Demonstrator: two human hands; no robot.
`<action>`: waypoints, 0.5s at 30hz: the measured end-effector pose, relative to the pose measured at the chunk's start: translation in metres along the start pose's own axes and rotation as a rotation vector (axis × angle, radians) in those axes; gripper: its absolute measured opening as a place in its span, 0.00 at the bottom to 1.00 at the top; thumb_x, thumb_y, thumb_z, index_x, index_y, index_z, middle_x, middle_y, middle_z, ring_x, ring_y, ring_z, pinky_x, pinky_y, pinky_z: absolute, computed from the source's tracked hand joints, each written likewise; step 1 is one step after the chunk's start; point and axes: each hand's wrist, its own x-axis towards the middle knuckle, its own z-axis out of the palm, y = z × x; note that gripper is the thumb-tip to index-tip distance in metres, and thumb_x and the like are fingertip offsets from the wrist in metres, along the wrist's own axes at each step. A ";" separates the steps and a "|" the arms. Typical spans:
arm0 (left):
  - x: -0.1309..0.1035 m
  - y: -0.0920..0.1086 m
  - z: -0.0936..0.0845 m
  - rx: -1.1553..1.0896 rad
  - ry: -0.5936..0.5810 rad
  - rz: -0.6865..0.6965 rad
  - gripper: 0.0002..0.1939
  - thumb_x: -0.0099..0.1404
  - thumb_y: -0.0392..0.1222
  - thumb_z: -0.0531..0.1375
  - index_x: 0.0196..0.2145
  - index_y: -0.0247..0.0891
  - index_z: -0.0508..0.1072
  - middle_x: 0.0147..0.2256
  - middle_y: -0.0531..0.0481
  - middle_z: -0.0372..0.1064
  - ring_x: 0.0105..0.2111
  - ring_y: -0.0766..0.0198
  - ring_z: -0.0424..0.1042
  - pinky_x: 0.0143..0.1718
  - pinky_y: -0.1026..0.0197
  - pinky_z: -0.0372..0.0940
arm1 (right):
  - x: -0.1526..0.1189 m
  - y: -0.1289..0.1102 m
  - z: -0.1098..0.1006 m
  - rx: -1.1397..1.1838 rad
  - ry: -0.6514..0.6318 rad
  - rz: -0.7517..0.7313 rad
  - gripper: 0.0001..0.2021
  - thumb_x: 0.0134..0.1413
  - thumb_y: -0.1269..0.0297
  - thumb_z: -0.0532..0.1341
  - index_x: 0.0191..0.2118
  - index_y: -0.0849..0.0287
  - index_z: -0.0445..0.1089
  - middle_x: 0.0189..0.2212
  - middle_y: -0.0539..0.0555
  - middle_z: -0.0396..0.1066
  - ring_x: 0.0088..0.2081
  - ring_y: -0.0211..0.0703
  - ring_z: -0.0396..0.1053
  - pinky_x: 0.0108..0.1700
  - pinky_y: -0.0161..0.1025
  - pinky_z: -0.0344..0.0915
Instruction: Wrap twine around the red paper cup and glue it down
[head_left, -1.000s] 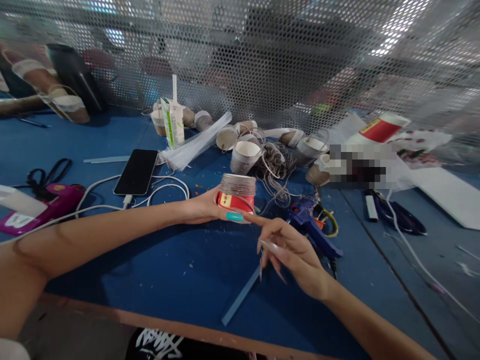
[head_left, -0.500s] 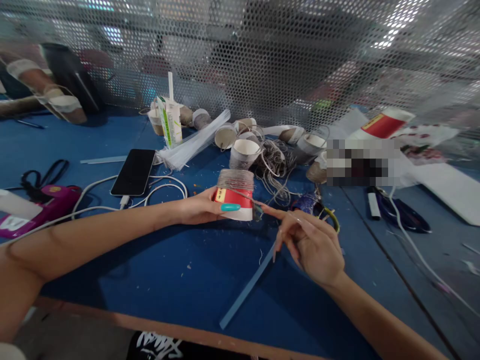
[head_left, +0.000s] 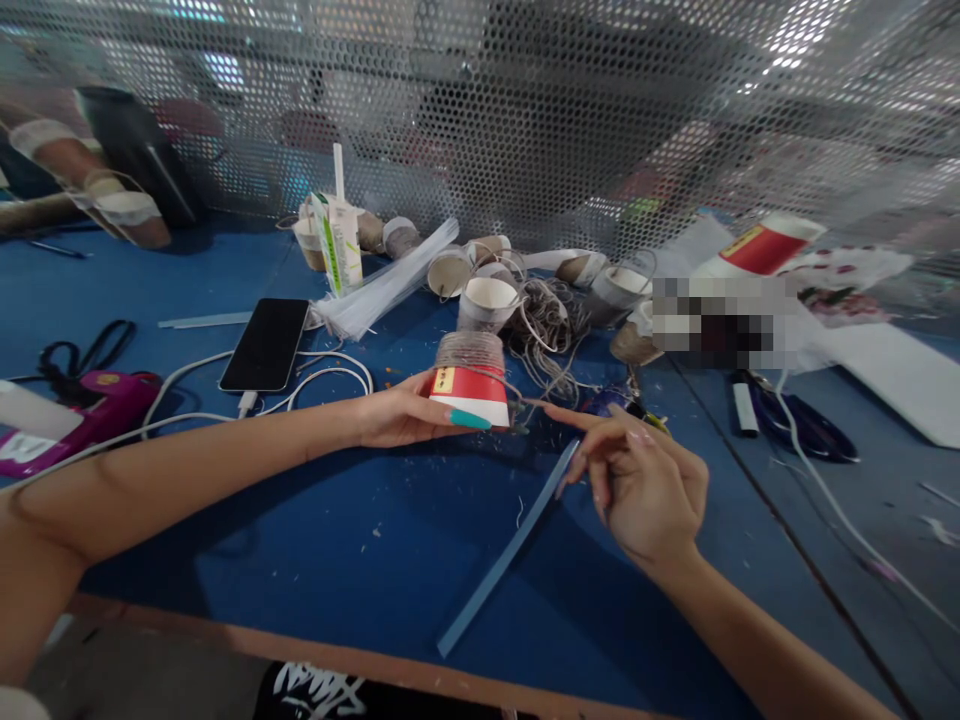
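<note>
My left hand (head_left: 397, 412) grips a red and white paper cup (head_left: 474, 385), turned bottom up, with the thumb along its lower edge. Grey-brown twine (head_left: 470, 350) is wound in close rows around the cup's upper part. One strand slants across the red band and runs off to the right, towards my right hand (head_left: 649, 485). That hand's index finger points at the cup with the strand at its tip; the other fingers are curled. A pale blue strip (head_left: 506, 560) lies on the table below the right hand.
Several twine-wrapped cups (head_left: 487, 300) and a loose twine heap (head_left: 551, 315) lie behind. A phone (head_left: 265, 345) on a white cable, a purple glue gun (head_left: 97, 410) and a drink carton (head_left: 345, 245) are leftward. Dark-handled scissors (head_left: 814, 430) lie right. Perforated metal (head_left: 525, 120) borders the back.
My right hand has moved a little right, away from the cup, and the strand stretches between them. The cup has tilted and risen slightly in my left hand.
</note>
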 end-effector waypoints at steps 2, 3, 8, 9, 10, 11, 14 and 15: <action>0.000 0.000 0.000 0.021 0.002 -0.003 0.34 0.46 0.37 0.73 0.52 0.34 0.70 0.50 0.40 0.74 0.51 0.53 0.73 0.60 0.52 0.59 | 0.000 -0.003 -0.001 0.064 0.036 -0.011 0.17 0.60 0.58 0.57 0.22 0.57 0.69 0.32 0.58 0.80 0.12 0.34 0.59 0.12 0.36 0.57; 0.000 0.001 0.001 0.031 -0.003 -0.008 0.34 0.46 0.37 0.74 0.51 0.34 0.70 0.49 0.41 0.74 0.51 0.53 0.74 0.59 0.52 0.60 | 0.000 -0.005 -0.001 0.109 0.024 -0.007 0.15 0.59 0.58 0.58 0.23 0.57 0.69 0.32 0.57 0.79 0.12 0.34 0.59 0.12 0.36 0.58; -0.001 0.003 0.004 0.027 -0.032 -0.029 0.33 0.43 0.37 0.74 0.48 0.33 0.72 0.45 0.43 0.76 0.48 0.57 0.75 0.56 0.56 0.62 | 0.001 -0.009 0.002 0.256 -0.093 0.061 0.11 0.59 0.61 0.57 0.27 0.56 0.67 0.36 0.53 0.72 0.13 0.30 0.57 0.11 0.36 0.59; -0.001 0.003 0.004 0.007 -0.027 -0.029 0.33 0.43 0.37 0.74 0.48 0.33 0.73 0.44 0.44 0.76 0.47 0.57 0.75 0.56 0.56 0.62 | 0.000 -0.008 0.003 0.241 -0.099 0.069 0.08 0.59 0.62 0.58 0.30 0.56 0.67 0.38 0.52 0.72 0.13 0.29 0.57 0.11 0.35 0.59; 0.000 0.003 0.004 -0.015 -0.021 -0.028 0.32 0.43 0.36 0.74 0.48 0.34 0.73 0.44 0.45 0.76 0.47 0.58 0.75 0.56 0.56 0.62 | 0.000 -0.007 0.004 0.204 -0.105 0.078 0.04 0.59 0.62 0.60 0.33 0.55 0.66 0.42 0.52 0.71 0.14 0.28 0.58 0.11 0.34 0.60; 0.000 0.003 0.003 -0.036 -0.018 -0.024 0.32 0.43 0.35 0.74 0.47 0.34 0.73 0.44 0.46 0.76 0.47 0.59 0.75 0.57 0.56 0.62 | 0.000 -0.006 0.004 0.144 -0.118 0.084 0.06 0.57 0.62 0.62 0.38 0.53 0.65 0.47 0.53 0.70 0.14 0.27 0.59 0.12 0.34 0.61; 0.001 0.003 0.003 -0.076 -0.041 -0.007 0.29 0.44 0.34 0.72 0.47 0.35 0.74 0.43 0.46 0.77 0.47 0.59 0.75 0.58 0.56 0.61 | 0.000 -0.002 0.005 -0.122 -0.256 0.067 0.22 0.51 0.64 0.68 0.50 0.51 0.61 0.51 0.56 0.70 0.16 0.26 0.59 0.16 0.33 0.62; 0.001 0.003 0.003 -0.084 -0.054 -0.001 0.29 0.44 0.34 0.72 0.46 0.35 0.74 0.43 0.46 0.77 0.47 0.59 0.75 0.58 0.56 0.61 | 0.000 0.000 0.006 -0.217 -0.323 0.055 0.26 0.50 0.65 0.68 0.54 0.51 0.60 0.44 0.53 0.73 0.15 0.26 0.58 0.17 0.33 0.60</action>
